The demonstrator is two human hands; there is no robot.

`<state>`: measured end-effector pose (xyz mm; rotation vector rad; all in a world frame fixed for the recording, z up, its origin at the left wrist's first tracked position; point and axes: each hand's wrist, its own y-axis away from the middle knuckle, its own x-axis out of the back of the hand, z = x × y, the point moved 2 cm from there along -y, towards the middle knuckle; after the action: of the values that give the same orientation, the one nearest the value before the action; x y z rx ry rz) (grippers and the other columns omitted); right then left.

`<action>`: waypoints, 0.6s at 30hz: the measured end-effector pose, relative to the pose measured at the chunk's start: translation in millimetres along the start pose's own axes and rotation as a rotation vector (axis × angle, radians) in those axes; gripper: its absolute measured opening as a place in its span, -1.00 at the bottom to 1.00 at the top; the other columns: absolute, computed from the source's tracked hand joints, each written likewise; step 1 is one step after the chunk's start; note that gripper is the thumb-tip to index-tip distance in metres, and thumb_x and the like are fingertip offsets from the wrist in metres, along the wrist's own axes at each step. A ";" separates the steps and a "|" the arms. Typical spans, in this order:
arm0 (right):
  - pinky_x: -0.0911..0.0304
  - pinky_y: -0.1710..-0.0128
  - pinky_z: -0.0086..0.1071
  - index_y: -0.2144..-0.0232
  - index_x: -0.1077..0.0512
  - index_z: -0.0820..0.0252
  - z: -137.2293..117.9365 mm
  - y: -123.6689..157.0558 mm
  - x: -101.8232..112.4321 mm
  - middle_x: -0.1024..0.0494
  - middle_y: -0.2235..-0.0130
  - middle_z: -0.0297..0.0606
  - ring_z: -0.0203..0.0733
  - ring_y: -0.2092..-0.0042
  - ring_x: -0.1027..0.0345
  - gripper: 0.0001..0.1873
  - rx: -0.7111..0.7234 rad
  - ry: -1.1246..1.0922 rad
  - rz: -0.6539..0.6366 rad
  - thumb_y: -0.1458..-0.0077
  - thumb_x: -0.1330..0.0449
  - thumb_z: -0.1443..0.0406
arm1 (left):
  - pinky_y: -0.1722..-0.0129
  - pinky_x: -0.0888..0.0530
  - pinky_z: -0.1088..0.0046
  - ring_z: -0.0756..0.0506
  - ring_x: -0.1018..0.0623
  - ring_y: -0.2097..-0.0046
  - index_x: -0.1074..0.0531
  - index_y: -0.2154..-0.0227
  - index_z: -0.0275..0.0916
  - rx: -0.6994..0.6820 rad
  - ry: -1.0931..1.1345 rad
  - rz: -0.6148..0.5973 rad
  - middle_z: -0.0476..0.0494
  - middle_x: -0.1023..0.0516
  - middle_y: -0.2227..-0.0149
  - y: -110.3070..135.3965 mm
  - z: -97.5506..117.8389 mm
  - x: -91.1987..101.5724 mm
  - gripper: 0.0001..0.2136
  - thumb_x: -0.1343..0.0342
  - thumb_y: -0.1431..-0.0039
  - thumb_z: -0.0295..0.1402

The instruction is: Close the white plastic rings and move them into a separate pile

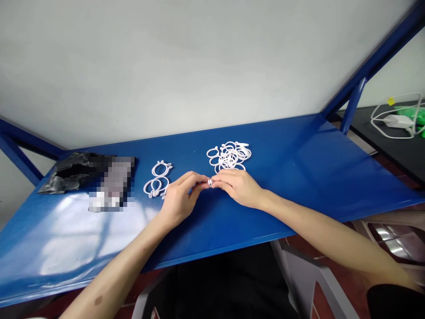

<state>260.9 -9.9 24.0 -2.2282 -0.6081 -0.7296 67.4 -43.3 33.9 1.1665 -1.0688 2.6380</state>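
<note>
My left hand (182,195) and my right hand (241,188) meet over the middle of the table. Thumb and fingers of both pinch one white ring (210,182), which looks like a curtain ring; mostly fingers cover it, and only a small white part shows between the fingertips. Just beyond my right hand lies a tangled pile of white rings (229,156) with small knobs or eyelets. Several more white rings (159,179) form a looser group to the left, close to my left hand.
The blue table (282,150) stands against a pale wall. On its left lie a black plastic bag (75,170) and a blurred-out, phone-shaped object (114,184). Blue braces (353,106) rise at the sides. A white charger and cable (398,121) rest on a dark surface at right.
</note>
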 end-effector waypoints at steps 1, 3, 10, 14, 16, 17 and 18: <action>-0.40 0.19 -0.35 0.21 -0.58 0.16 0.4 0.8 -1.4 -0.64 0.27 -0.28 -0.25 0.23 -0.50 -0.73 -0.007 -0.013 -0.006 -0.42 -0.07 0.26 | 0.30 -0.53 0.51 0.00 -0.61 0.32 -0.52 0.27 -0.20 0.007 0.015 -0.002 -0.04 -0.64 0.33 0.5 -0.5 -1.0 -0.90 -0.12 -0.33 -0.47; -0.41 0.21 -0.38 0.23 -0.58 0.16 0.4 2.3 -4.1 -0.64 0.29 -0.30 -0.28 0.25 -0.51 -0.74 -0.013 -0.041 -0.015 -0.41 -0.09 0.30 | 0.33 -0.52 0.53 0.01 -0.60 0.34 -0.50 0.29 -0.20 -0.007 0.028 0.008 -0.03 -0.62 0.35 2.2 -1.4 -3.1 -0.88 -0.09 -0.33 -0.50; -0.42 0.24 -0.39 0.26 -0.59 0.15 -2.9 7.6 -9.0 -0.66 0.29 -0.32 -0.28 0.27 -0.52 -0.74 0.036 -0.015 -0.044 -0.37 -0.10 0.38 | 0.38 -0.47 0.51 0.02 -0.55 0.38 -0.47 0.33 -0.20 -0.206 -0.131 0.030 -0.05 -0.58 0.39 10.4 -0.1 -5.6 -0.79 0.00 -0.33 -0.58; -0.40 0.24 -0.40 0.25 -0.59 0.15 -1.0 6.5 -9.1 -0.65 0.29 -0.32 -0.28 0.27 -0.52 -0.74 0.025 0.012 -0.075 -0.38 -0.09 0.37 | 0.37 -0.45 0.46 0.00 -0.54 0.38 -0.48 0.28 -0.19 -0.281 -0.205 0.011 -0.05 -0.57 0.39 7.5 0.7 -5.0 -0.80 0.00 -0.33 -0.58; -0.39 0.23 -0.38 0.24 -0.58 0.15 0.4 3.3 -7.0 -0.64 0.29 -0.30 -0.26 0.26 -0.51 -0.73 0.011 0.035 -0.062 -0.40 -0.08 0.33 | 0.34 -0.46 0.44 -0.02 -0.55 0.34 -0.49 0.22 -0.19 -0.282 -0.224 0.003 -0.07 -0.59 0.34 3.8 -1.4 -3.7 -0.84 -0.03 -0.35 -0.53; -0.38 0.23 -0.37 0.22 -0.58 0.16 1.3 1.3 -5.0 -0.63 0.27 -0.28 -0.25 0.25 -0.50 -0.73 0.006 0.054 -0.047 -0.41 -0.07 0.29 | 0.31 -0.47 0.42 -0.04 -0.56 0.31 -0.49 0.17 -0.19 -0.275 -0.251 0.000 -0.09 -0.61 0.30 1.6 -3.5 -2.2 -0.87 -0.06 -0.36 -0.48; -0.38 0.23 -0.35 0.21 -0.58 0.16 2.5 -0.9 -2.2 -0.63 0.24 -0.25 -0.24 0.23 -0.49 -0.72 -0.002 0.076 -0.023 -0.42 -0.07 0.26 | 0.27 -0.47 0.39 -0.07 -0.57 0.27 -0.50 0.13 -0.18 -0.258 -0.296 0.001 -0.11 -0.62 0.27 -0.4 -6.8 0.1 -0.89 -0.09 -0.36 -0.43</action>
<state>259.5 -7.9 21.5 -2.1882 -0.5962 -0.8230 63.2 -38.8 31.0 1.5220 -1.4052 2.2837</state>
